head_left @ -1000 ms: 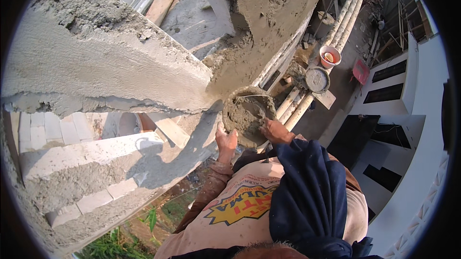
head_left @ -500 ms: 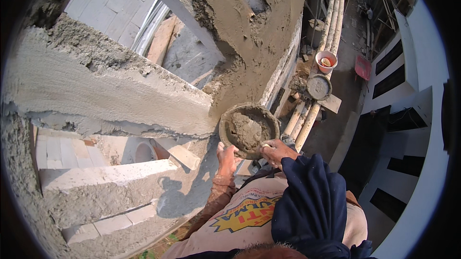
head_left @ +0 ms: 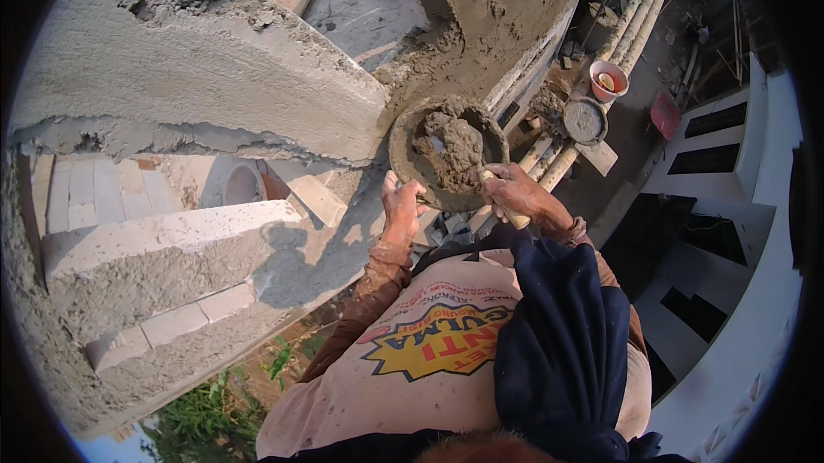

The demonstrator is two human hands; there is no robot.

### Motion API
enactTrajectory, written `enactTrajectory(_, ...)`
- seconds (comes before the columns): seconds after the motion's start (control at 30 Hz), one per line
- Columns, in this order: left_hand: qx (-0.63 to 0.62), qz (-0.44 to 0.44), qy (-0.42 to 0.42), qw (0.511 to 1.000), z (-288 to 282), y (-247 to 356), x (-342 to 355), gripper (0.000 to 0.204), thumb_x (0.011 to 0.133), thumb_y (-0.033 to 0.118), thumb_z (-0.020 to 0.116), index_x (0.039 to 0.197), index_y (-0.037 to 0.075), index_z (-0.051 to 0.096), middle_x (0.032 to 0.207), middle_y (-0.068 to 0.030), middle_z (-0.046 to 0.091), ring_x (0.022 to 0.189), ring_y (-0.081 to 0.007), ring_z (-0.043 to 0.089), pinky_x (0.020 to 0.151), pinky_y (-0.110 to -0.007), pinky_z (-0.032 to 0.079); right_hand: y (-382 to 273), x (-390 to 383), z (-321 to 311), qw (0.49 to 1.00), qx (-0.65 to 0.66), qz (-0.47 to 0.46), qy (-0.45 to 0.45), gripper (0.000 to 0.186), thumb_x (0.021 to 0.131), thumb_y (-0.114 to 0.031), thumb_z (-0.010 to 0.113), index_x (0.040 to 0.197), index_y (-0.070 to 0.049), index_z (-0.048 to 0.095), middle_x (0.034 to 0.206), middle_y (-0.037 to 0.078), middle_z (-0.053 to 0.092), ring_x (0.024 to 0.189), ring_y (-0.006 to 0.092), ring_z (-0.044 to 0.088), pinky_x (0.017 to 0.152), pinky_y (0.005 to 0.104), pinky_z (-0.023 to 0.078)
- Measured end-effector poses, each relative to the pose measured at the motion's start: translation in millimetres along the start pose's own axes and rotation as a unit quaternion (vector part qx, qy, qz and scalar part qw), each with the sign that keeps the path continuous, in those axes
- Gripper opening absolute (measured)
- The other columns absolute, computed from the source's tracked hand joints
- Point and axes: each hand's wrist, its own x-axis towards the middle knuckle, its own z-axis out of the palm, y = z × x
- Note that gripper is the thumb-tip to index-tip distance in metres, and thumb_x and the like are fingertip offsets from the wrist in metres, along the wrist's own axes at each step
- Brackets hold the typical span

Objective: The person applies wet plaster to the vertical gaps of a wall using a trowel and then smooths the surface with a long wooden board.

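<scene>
A round bucket (head_left: 399, 147), caked with grey cement, is in front of my body against the plastered wall. A heap of wet mortar (head_left: 451, 150) fills much of it. My left hand (head_left: 402, 204) is closed on its near-left rim. At the near-right rim, my right hand (head_left: 519, 193) wraps round the pale wooden handle (head_left: 517, 219) of a trowel. Mortar covers most of the trowel's blade. Just beyond the bucket, wet mortar coats a concrete post (head_left: 489, 42), which joins a rough plastered beam (head_left: 197, 77) on the left.
Bamboo poles (head_left: 639, 21) run along the right, high above a ground-level passage. On them stand a reddish-white bucket (head_left: 609, 81) and a grey mortar tub (head_left: 585, 121), next to a board (head_left: 598, 157). A lower ledge (head_left: 172, 236) lies left, plants (head_left: 206, 416) below it.
The view has shifted, bringing the beam higher in the picture. My right hand has turned over at the rim, and the wooden handle now shows. The mortar heap stands higher in the bucket.
</scene>
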Motion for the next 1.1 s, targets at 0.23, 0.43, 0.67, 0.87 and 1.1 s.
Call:
enactTrajectory(0.23,-0.030,-0.038,0.007,0.999,1.9,-10.6,4.2,0.040,0.077,0.002,0.058,0.116,0.012,0.055,0.100,-0.0076,0.064,0.072,-0.0210,0.067,0.052,-0.036,0.058,-0.5,-30.2,1.7,0.977,0.196,0.080,0.031,0.030,0.097,-0.020,0.048,0.107,0.005,0.062,0.071,0.007,0.057,0.047,0.0139,0.052,0.043,0.0286,0.044)
enactTrajectory(0.43,-0.083,-0.067,0.022,0.994,4.8,-13.3,5.6,0.035,0.079,0.004,0.058,0.111,0.012,0.050,0.098,-0.0078,0.062,0.075,-0.0245,0.066,0.062,-0.043,0.062,-90.1,-43.7,-16.9,0.916,0.381,-0.110,0.061,0.042,0.095,-0.013,0.047,0.131,0.007,0.050,0.081,0.008,0.055,0.050,0.0130,0.051,0.043,0.0276,0.045)
enactTrajectory(0.67,-0.025,-0.084,0.049,0.995,-14.7,-33.5,-5.7,0.041,0.077,0.008,0.061,0.118,0.012,0.051,0.101,-0.0086,0.062,0.078,-0.0262,0.066,0.059,-0.043,0.060,-134.9,-38.0,-46.9,0.796,0.449,-0.352,0.203,0.040,0.095,-0.009,0.051,0.133,0.002,0.044,0.091,0.009,0.056,0.060,0.0144,0.054,0.049,0.0276,0.047)
enactTrajectory(0.87,-0.001,-0.112,0.050,0.992,-42.5,-46.5,-11.6,0.038,0.079,0.009,0.060,0.117,0.009,0.051,0.101,-0.0092,0.063,0.080,-0.0252,0.066,0.052,-0.036,0.058,-101.7,5.0,-79.2,0.700,0.479,-0.410,0.336,0.038,0.097,-0.006,0.048,0.134,-0.001,0.042,0.089,0.008,0.056,0.061,0.0149,0.054,0.051,0.0288,0.048)
enactTrajectory(1.1,0.065,-0.130,0.076,0.986,-59.3,-50.4,-15.0,0.042,0.080,0.005,0.060,0.121,0.010,0.051,0.106,-0.0093,0.064,0.080,-0.0243,0.066,0.051,-0.036,0.056,-37.2,187.6,-96.4,0.705,0.093,-0.336,0.617,0.036,0.094,-0.018,0.061,0.124,0.002,0.057,0.087,0.004,0.060,0.074,0.0141,0.055,0.069,0.0304,0.049)
